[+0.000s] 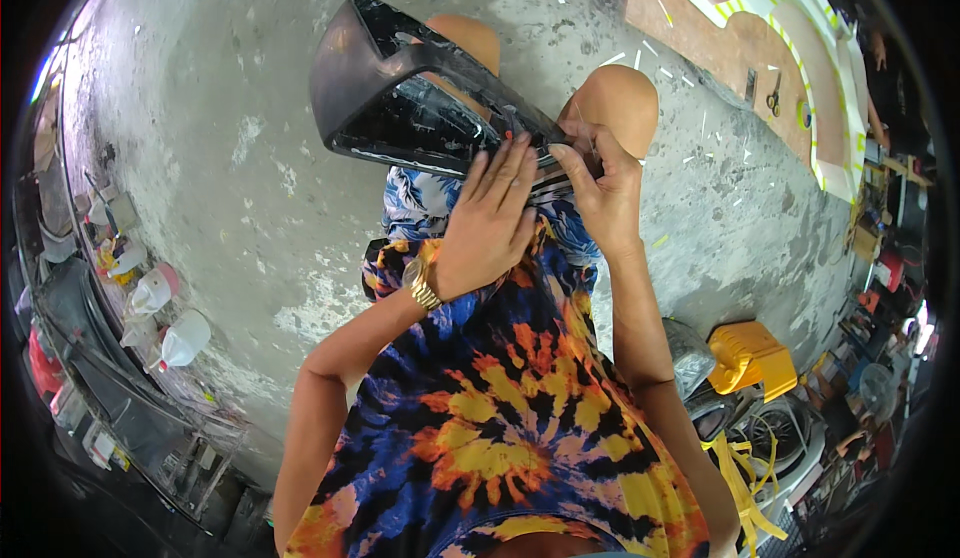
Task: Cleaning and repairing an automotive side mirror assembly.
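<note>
A dark, hollow plastic shell that looks like a car side mirror housing (345,83) lies tilted across my knees, its wide end to the left. White smears and a small red spot mark its black inner side. My left hand (485,220), with a gold watch at the wrist, lies on the near edge, fingers stretched flat over the narrow part. At the narrow right end, my right hand (606,190) grips the housing, thumb on the near face. Its other fingers are partly hidden behind the end.
Far right, a brown board (690,28) carries scissors (773,98) and a white curved panel (853,153) edged with yellow-green tape. White strips litter the concrete floor (250,218). Plastic jugs (186,338) stand at left; a yellow plastic container (755,353) sits at lower right.
</note>
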The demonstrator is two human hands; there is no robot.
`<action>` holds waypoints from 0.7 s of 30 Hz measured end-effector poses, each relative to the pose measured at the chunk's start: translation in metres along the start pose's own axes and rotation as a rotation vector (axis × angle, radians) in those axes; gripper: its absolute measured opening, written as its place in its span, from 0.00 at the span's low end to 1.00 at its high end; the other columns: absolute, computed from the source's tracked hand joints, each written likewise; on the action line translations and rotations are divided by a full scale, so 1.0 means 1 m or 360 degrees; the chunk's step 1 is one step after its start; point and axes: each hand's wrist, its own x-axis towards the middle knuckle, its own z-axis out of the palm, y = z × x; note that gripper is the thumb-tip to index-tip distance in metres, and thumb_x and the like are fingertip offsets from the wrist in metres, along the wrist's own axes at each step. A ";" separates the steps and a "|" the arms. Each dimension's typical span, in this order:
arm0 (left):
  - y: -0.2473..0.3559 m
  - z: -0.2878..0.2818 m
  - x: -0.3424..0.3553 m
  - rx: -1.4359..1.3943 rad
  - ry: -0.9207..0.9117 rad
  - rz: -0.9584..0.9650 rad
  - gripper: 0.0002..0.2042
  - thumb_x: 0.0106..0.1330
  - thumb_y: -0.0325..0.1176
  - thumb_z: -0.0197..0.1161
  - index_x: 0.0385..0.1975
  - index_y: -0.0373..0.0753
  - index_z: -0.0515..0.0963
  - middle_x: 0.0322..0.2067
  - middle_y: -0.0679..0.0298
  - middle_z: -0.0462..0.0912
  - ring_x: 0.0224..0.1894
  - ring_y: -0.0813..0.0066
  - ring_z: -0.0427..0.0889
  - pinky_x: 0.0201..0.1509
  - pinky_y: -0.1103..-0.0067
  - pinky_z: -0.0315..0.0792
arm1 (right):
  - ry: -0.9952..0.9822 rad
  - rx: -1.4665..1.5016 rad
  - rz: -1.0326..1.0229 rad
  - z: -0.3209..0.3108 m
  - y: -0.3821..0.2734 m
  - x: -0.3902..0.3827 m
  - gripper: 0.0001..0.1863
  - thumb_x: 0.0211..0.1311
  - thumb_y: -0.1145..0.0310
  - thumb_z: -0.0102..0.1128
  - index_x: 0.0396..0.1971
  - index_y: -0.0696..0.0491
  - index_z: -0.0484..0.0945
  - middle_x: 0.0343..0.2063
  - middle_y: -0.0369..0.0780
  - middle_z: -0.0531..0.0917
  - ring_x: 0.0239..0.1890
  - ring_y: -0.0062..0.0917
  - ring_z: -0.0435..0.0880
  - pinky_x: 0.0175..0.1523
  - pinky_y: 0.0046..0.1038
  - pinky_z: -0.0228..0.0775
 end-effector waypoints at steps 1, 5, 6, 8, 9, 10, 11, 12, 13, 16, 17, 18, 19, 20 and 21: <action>0.004 0.003 0.007 -0.0158 0.0079 0.0033 0.30 0.63 0.33 0.56 0.65 0.26 0.59 0.67 0.45 0.60 0.70 0.52 0.58 0.74 0.60 0.47 | 0.0000 -0.0030 -0.0023 0.000 -0.003 0.001 0.12 0.60 0.74 0.65 0.40 0.64 0.77 0.37 0.48 0.86 0.35 0.23 0.85 0.40 0.25 0.76; 0.011 0.005 0.014 -0.0264 0.0216 0.0102 0.30 0.63 0.32 0.56 0.63 0.25 0.60 0.65 0.41 0.61 0.68 0.48 0.61 0.73 0.62 0.52 | 0.0021 -0.0050 -0.0086 0.000 -0.004 0.007 0.11 0.60 0.75 0.65 0.39 0.64 0.77 0.33 0.46 0.86 0.31 0.20 0.84 0.37 0.23 0.75; 0.010 0.002 0.014 -0.0188 0.0188 0.0166 0.29 0.63 0.31 0.55 0.63 0.25 0.60 0.64 0.41 0.62 0.67 0.49 0.62 0.73 0.61 0.52 | 0.0011 -0.0048 -0.0095 0.000 -0.003 0.009 0.11 0.60 0.75 0.65 0.39 0.64 0.77 0.33 0.46 0.86 0.31 0.20 0.84 0.37 0.23 0.75; 0.004 -0.009 0.008 -0.0048 0.0170 0.0190 0.29 0.63 0.32 0.56 0.64 0.26 0.60 0.64 0.43 0.63 0.67 0.53 0.64 0.73 0.62 0.52 | 0.0021 0.0085 -0.0017 -0.001 0.000 0.012 0.09 0.60 0.75 0.64 0.38 0.63 0.78 0.27 0.43 0.84 0.27 0.17 0.80 0.33 0.21 0.72; -0.002 -0.015 0.002 0.0115 0.0082 0.0201 0.29 0.63 0.32 0.57 0.63 0.28 0.61 0.64 0.46 0.64 0.66 0.56 0.65 0.73 0.62 0.52 | 0.0041 0.0085 0.0028 -0.002 -0.001 0.015 0.09 0.61 0.75 0.64 0.38 0.63 0.78 0.23 0.39 0.82 0.24 0.15 0.76 0.31 0.20 0.69; -0.008 -0.021 -0.004 0.0283 -0.0003 0.0206 0.29 0.62 0.32 0.57 0.63 0.29 0.62 0.64 0.48 0.65 0.66 0.60 0.66 0.73 0.62 0.51 | 0.0025 0.0086 0.0018 0.000 -0.001 0.017 0.09 0.61 0.75 0.64 0.38 0.63 0.78 0.23 0.39 0.82 0.24 0.15 0.76 0.31 0.20 0.69; -0.014 -0.024 -0.009 0.0528 -0.0034 0.0221 0.26 0.62 0.33 0.57 0.61 0.32 0.66 0.63 0.53 0.68 0.65 0.65 0.68 0.73 0.60 0.48 | 0.0027 0.0154 0.0014 0.000 0.000 0.017 0.08 0.61 0.75 0.64 0.38 0.63 0.78 0.23 0.39 0.82 0.24 0.14 0.75 0.31 0.20 0.69; -0.021 -0.030 -0.012 0.0523 -0.0027 0.0221 0.26 0.62 0.33 0.57 0.61 0.32 0.66 0.63 0.53 0.68 0.65 0.65 0.68 0.73 0.60 0.48 | 0.0029 0.0222 0.0011 -0.001 0.000 0.018 0.08 0.61 0.75 0.63 0.38 0.63 0.78 0.23 0.39 0.82 0.25 0.14 0.75 0.31 0.19 0.69; -0.028 -0.037 -0.015 0.0614 -0.0059 0.0245 0.25 0.62 0.33 0.57 0.60 0.33 0.68 0.62 0.55 0.70 0.64 0.65 0.68 0.74 0.59 0.47 | 0.0023 0.0221 0.0008 -0.001 -0.002 0.018 0.08 0.61 0.75 0.63 0.38 0.63 0.78 0.23 0.39 0.82 0.25 0.14 0.75 0.31 0.19 0.69; -0.034 -0.050 -0.014 0.0702 -0.0093 0.0240 0.23 0.62 0.33 0.57 0.58 0.35 0.72 0.59 0.59 0.73 0.64 0.66 0.69 0.73 0.58 0.47 | -0.0078 0.0097 0.0044 -0.003 -0.003 0.018 0.09 0.61 0.76 0.63 0.39 0.64 0.78 0.24 0.39 0.82 0.25 0.13 0.75 0.32 0.19 0.69; -0.032 -0.050 -0.012 0.0592 -0.0110 0.0185 0.23 0.62 0.33 0.57 0.58 0.34 0.71 0.58 0.58 0.74 0.64 0.66 0.69 0.73 0.59 0.48 | -0.0066 0.0129 0.0017 -0.001 0.003 0.017 0.09 0.61 0.76 0.63 0.39 0.64 0.78 0.24 0.39 0.82 0.25 0.13 0.75 0.32 0.19 0.69; -0.030 -0.049 -0.010 0.0482 -0.0126 0.0132 0.24 0.62 0.34 0.57 0.58 0.34 0.71 0.58 0.58 0.74 0.64 0.65 0.68 0.72 0.59 0.49 | -0.0054 0.0160 -0.0008 -0.001 0.006 0.016 0.09 0.61 0.76 0.64 0.39 0.64 0.78 0.24 0.39 0.82 0.26 0.13 0.75 0.32 0.19 0.69; -0.027 -0.044 -0.009 0.0483 -0.0123 0.0129 0.24 0.62 0.34 0.57 0.58 0.34 0.71 0.58 0.58 0.74 0.64 0.65 0.68 0.72 0.59 0.49 | -0.0057 0.0160 -0.0011 0.000 0.004 0.016 0.09 0.61 0.76 0.64 0.39 0.64 0.78 0.24 0.39 0.82 0.26 0.13 0.75 0.32 0.19 0.69; -0.024 -0.034 -0.008 0.0417 -0.0039 0.0092 0.23 0.62 0.34 0.57 0.58 0.34 0.71 0.57 0.58 0.75 0.64 0.65 0.68 0.72 0.60 0.50 | -0.0040 0.0161 -0.0020 0.001 0.002 0.015 0.09 0.61 0.76 0.64 0.39 0.64 0.78 0.24 0.38 0.82 0.26 0.13 0.75 0.32 0.19 0.69; -0.023 -0.028 -0.009 0.0351 0.0045 0.0056 0.23 0.62 0.34 0.57 0.57 0.34 0.72 0.57 0.58 0.75 0.64 0.65 0.69 0.71 0.60 0.51 | -0.0022 0.0163 -0.0030 0.002 0.001 0.015 0.10 0.61 0.76 0.64 0.39 0.64 0.78 0.24 0.38 0.82 0.26 0.13 0.75 0.32 0.19 0.68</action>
